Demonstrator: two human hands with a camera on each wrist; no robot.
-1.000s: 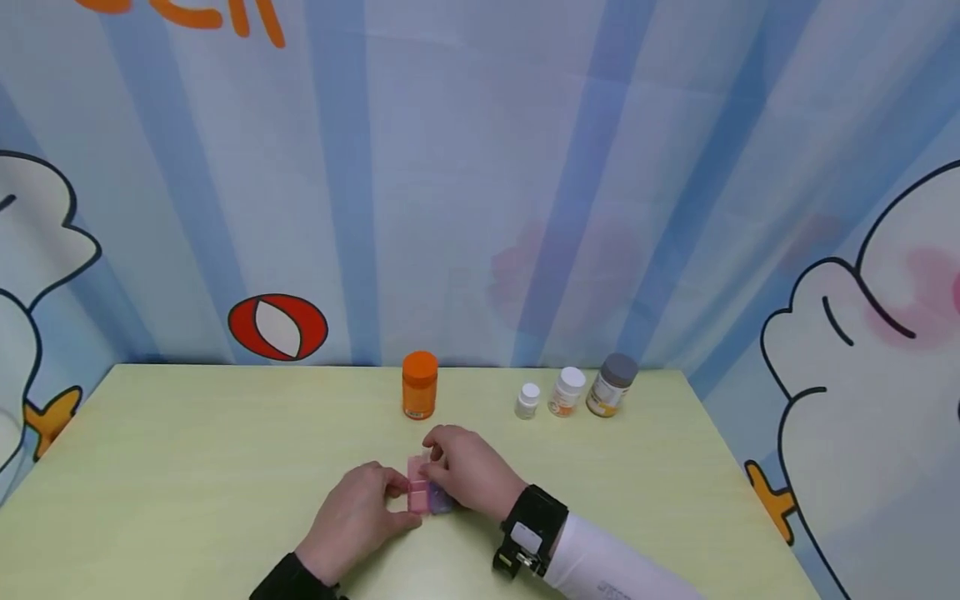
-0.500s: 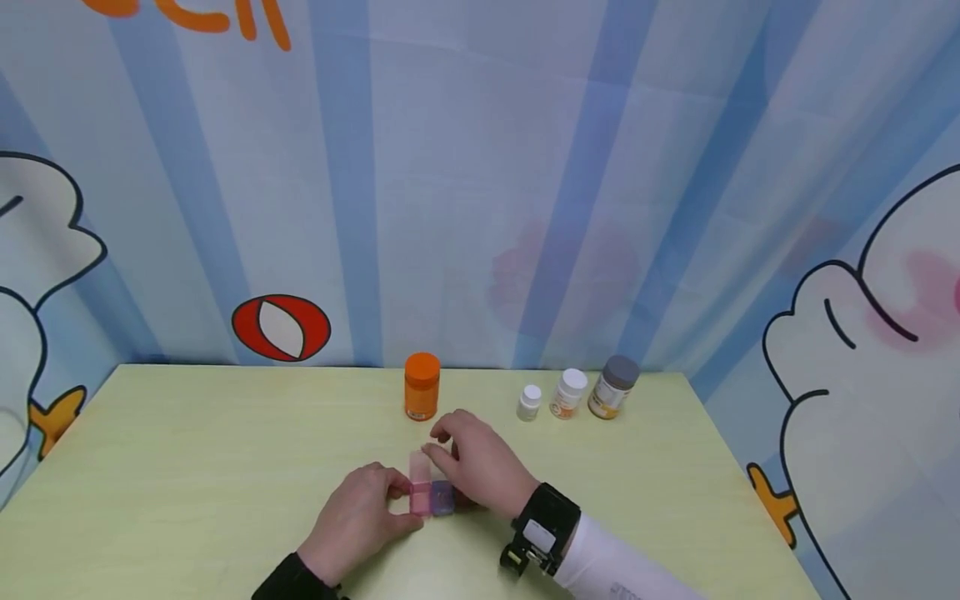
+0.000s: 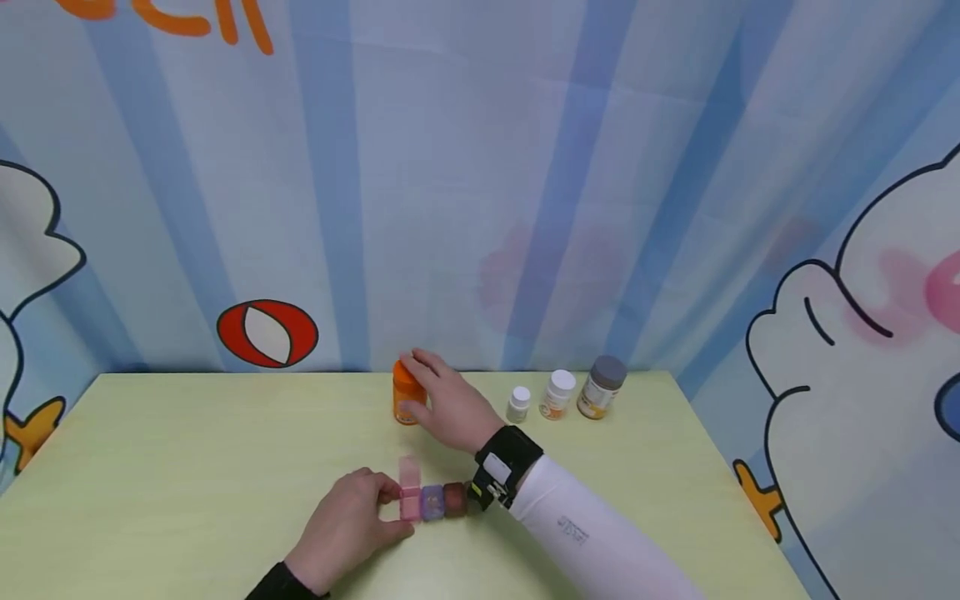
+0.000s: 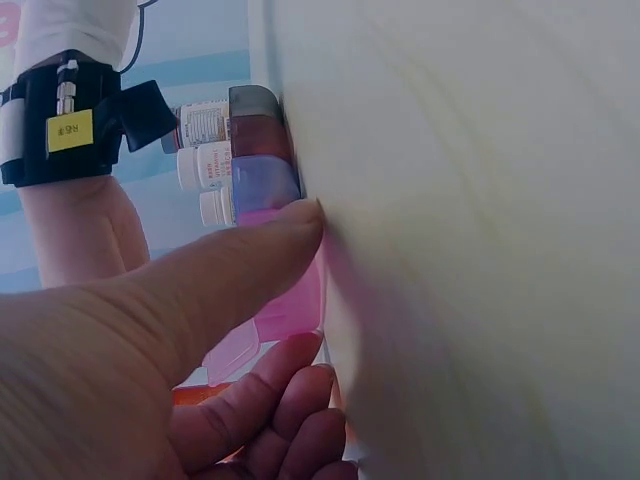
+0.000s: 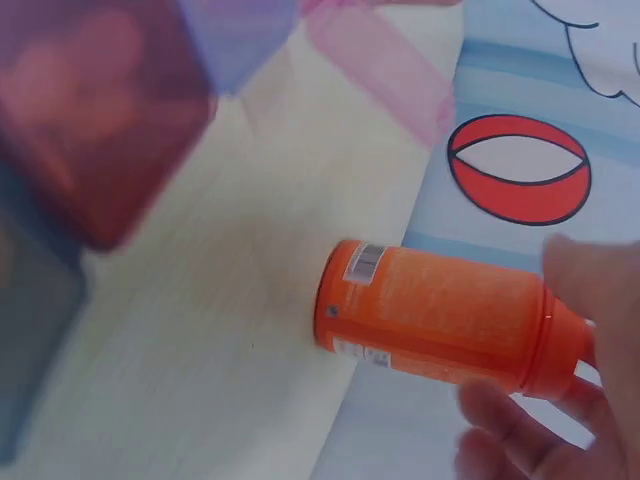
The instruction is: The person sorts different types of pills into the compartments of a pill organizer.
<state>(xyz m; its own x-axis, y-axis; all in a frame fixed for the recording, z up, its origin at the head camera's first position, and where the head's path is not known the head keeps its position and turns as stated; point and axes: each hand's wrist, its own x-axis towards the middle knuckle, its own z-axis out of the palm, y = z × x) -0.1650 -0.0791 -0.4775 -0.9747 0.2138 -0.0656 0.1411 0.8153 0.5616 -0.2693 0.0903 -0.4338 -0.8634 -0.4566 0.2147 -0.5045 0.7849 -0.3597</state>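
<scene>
A small pill organizer (image 3: 432, 502) lies on the table, a row of pink, purple, brownish-red and grey compartments. Its pink lid (image 3: 409, 471) stands open, pointing away from me. My left hand (image 3: 347, 518) holds the pink end, thumb at the near side and fingers at the far side; the left wrist view shows the thumb (image 4: 265, 245) across it. At the back of the table, an orange bottle (image 5: 430, 315) stands upright with its orange cap on. My right hand (image 3: 455, 406) is around its upper part, fingers curled by the cap. The right wrist partly covers the grey compartment.
To the right of the orange bottle stand a small white-capped bottle (image 3: 518, 404), a larger white bottle (image 3: 558, 395) and a grey-capped bottle (image 3: 602, 387). A blue striped curtain (image 3: 420, 208) hangs directly behind the yellowish table (image 3: 225, 467).
My right hand has left the pink lid and moved away from me to the orange bottle, uncovering more of the organizer. The lid has gone from upright-looking to swung back. The left hand stays put.
</scene>
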